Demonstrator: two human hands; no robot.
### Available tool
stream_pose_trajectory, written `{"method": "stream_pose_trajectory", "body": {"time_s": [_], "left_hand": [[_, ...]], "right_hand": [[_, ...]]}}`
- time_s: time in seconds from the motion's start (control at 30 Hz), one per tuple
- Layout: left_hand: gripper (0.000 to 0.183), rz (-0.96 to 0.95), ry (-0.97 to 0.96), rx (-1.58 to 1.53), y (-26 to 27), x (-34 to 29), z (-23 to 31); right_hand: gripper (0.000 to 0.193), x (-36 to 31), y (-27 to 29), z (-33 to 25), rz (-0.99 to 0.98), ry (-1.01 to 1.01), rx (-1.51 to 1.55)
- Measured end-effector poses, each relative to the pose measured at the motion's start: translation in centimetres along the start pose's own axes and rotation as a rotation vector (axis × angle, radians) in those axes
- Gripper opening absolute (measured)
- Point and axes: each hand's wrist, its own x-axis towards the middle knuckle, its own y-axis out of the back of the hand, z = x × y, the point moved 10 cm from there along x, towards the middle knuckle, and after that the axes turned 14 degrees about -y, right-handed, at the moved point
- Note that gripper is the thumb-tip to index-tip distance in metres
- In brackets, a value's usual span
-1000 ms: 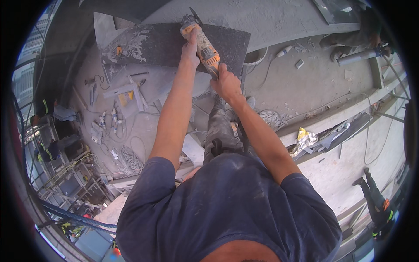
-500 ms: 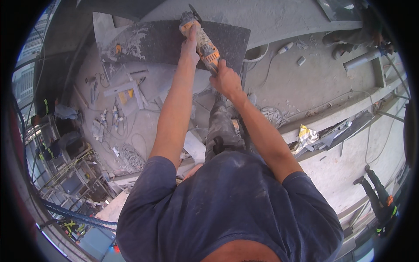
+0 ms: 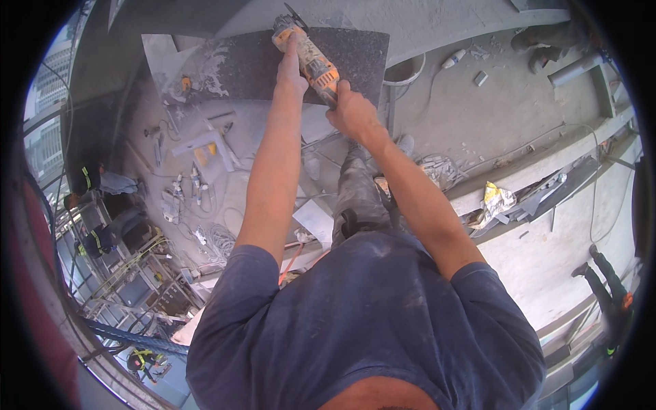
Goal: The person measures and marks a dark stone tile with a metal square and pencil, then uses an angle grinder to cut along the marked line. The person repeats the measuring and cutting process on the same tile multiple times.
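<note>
An orange and grey angle grinder (image 3: 317,66), coated in dust, is held out at arm's length. My left hand (image 3: 291,70) is closed around its front body, just behind the head. Around the narrow rear end wraps my right hand (image 3: 355,113), its fingers closed. The thin grinder disc (image 3: 296,15) points away from me at the far end. Below the tool lies a dark speckled slab (image 3: 359,58) with pale dust smears on its left part. Whether the disc touches anything or spins, I cannot tell. A small orange thing (image 3: 186,84) rests on the slab's left end.
A bucket (image 3: 417,70) stands right of the slab. Several tools with cords and a coil of cable (image 3: 220,240) lie on the floor at left. A raised ledge (image 3: 533,160) and a crumpled foil bag (image 3: 493,202) are at right. Co-workers (image 3: 609,294) appear near both edges.
The view has shifted slightly, so the floor items at left and the ledge at right sit farther right. Both hands keep their hold on the grinder, which appears slightly farther up and left.
</note>
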Motion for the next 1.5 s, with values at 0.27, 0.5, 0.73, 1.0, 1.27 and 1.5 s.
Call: {"method": "stream_pose_trajectory", "body": {"time_s": [0.27,0.5,0.73,1.0,1.27,1.5], "left_hand": [[0.066,-0.038,-0.019,0.059,-0.3,-2.1,-0.1],[0.090,-0.063,-0.055,0.192,0.3,-5.3,-1.2],[0.105,-0.042,-0.043,0.262,0.6,-3.9,-0.9],[0.092,-0.063,-0.039,0.219,0.9,-5.4,-1.3],[0.077,0.276,0.175,0.327,7.7,-14.3,-4.5],[0.045,0.106,0.147,-0.040,4.7,-12.6,-8.8]], "right_hand": [[0.052,-1.0,0.0,0.9,-0.029,-0.009,-0.021],[0.053,-1.1,-0.3,1.3,-0.043,-0.027,-0.036],[0.049,0.1,-0.2,0.7,0.013,0.025,-0.025],[0.049,-1.6,-0.4,1.9,-0.010,-0.018,-0.047],[0.051,-2.0,-0.1,2.0,-0.010,-0.035,-0.065],[0.057,-0.9,-0.5,1.1,-0.035,-0.042,-0.080]]}}
